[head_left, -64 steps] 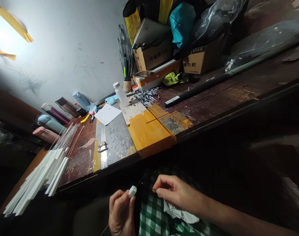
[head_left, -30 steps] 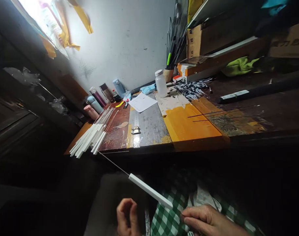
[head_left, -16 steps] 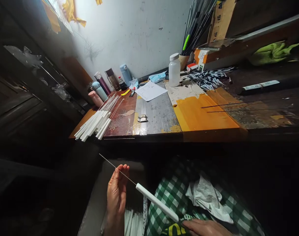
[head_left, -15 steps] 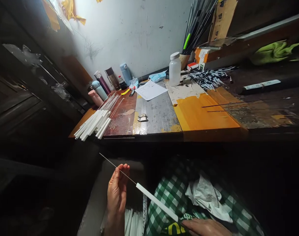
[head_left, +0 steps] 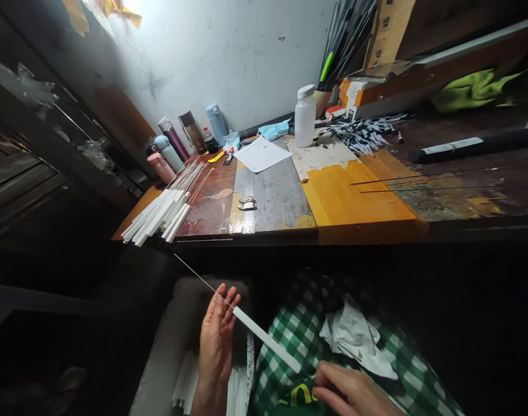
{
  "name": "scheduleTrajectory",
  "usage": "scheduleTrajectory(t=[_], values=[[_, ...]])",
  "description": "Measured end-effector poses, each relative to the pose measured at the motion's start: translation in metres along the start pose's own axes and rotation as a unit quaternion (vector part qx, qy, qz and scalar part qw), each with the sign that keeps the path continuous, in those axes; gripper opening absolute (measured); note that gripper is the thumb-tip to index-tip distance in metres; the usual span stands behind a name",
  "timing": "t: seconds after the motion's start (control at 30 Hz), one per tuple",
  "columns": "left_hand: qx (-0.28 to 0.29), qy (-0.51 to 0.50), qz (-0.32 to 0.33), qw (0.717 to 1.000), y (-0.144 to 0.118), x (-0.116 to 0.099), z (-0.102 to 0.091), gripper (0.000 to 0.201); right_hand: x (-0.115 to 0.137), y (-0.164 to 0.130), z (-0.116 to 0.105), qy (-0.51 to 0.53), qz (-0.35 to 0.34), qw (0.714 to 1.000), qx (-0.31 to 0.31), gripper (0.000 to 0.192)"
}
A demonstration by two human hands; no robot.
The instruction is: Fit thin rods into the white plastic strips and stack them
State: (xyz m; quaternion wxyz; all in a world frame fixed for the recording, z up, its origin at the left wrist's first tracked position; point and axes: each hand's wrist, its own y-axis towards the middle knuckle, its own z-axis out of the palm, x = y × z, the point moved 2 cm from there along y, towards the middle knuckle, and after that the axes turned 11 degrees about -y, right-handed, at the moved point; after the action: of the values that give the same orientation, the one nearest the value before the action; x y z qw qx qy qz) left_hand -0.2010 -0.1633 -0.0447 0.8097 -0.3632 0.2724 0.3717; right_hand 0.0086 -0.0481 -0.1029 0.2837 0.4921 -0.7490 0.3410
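A white flat stick (head_left: 266, 338) with a thin wire (head_left: 198, 277) sticking out of its far end slants across my lap. My right hand (head_left: 354, 396) pinches its near end at the bottom of the view. My left hand (head_left: 216, 346) is held flat with fingers straight, touching the stick's far end where the wire comes out. More white sticks (head_left: 235, 384) lie in a grey box (head_left: 168, 346) under my left hand. A crumpled white cloth (head_left: 354, 338) lies on my green checked lap.
On the workbench (head_left: 368, 231) a pile of white wired sticks (head_left: 159, 208) lies at the left edge. A steel ruler (head_left: 246, 199), a paper sheet (head_left: 261, 155), a white bottle (head_left: 304, 115), several flasks (head_left: 172, 150) and a black rod (head_left: 472, 144) also sit there.
The stick and both hands have shifted slightly up and right in view. My left hand stays flat against the stick's far end; my right hand shows more.
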Motion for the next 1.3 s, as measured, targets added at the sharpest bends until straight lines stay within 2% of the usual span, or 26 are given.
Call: scheduleTrajectory(t=[0.07,0.13,0.2,0.27,0.37,0.47,0.57,0.67,0.73,0.9,1.03,1.13,1.3], values=[[0.013,0.022,-0.044,0.999,-0.007,0.014,0.004,0.049,0.006,-0.002,-0.003,0.012,0.004,1.0,-0.012,0.02],[-0.003,0.037,-0.075,0.996,-0.013,0.023,0.003,0.05,0.01,-0.006,-0.01,0.03,-0.003,0.999,-0.027,0.018],[-0.04,0.05,-0.06,0.996,-0.014,0.022,-0.002,0.052,0.006,-0.011,-0.021,0.04,0.001,0.996,-0.074,0.019],[-0.064,0.075,-0.027,0.995,-0.01,0.013,-0.01,0.06,-0.011,-0.019,-0.035,0.034,0.045,0.984,-0.169,0.022],[-0.07,0.127,-0.01,0.989,-0.004,0.001,-0.021,0.065,-0.052,-0.035,-0.048,0.019,0.151,0.944,-0.294,0.022],[-0.024,0.233,-0.042,0.971,-0.007,0.006,-0.021,0.058,-0.087,-0.041,-0.047,0.027,0.21,0.918,-0.334,0.026],[0.059,0.291,-0.096,0.95,-0.018,0.026,-0.009,0.053,-0.098,-0.03,-0.042,0.062,0.198,0.919,-0.336,0.029],[0.145,0.312,-0.128,0.93,-0.025,0.046,0.007,0.048,-0.089,-0.014,-0.042,0.125,0.151,0.925,-0.326,0.026],[0.182,0.32,-0.124,0.921,-0.027,0.055,0.014,0.042,-0.08,-0.005,-0.046,0.19,0.12,0.925,-0.308,0.029],[0.268,0.36,-0.128,0.885,-0.028,0.067,0.025,0.033,-0.052,0.007,-0.046,0.379,0.067,0.899,-0.207,0.041],[0.311,0.412,-0.148,0.843,-0.031,0.077,0.03,0.036,-0.03,0.012,-0.034,0.466,0.04,0.872,-0.141,0.037],[0.302,0.456,-0.127,0.828,-0.03,0.074,0.021,0.038,-0.027,0.014,-0.029,0.507,0.031,0.845,-0.165,0.034],[0.163,0.534,0.005,0.83,-0.024,0.045,-0.023,0.038,-0.041,0.012,-0.03,0.56,0.035,0.789,-0.25,0.042]])
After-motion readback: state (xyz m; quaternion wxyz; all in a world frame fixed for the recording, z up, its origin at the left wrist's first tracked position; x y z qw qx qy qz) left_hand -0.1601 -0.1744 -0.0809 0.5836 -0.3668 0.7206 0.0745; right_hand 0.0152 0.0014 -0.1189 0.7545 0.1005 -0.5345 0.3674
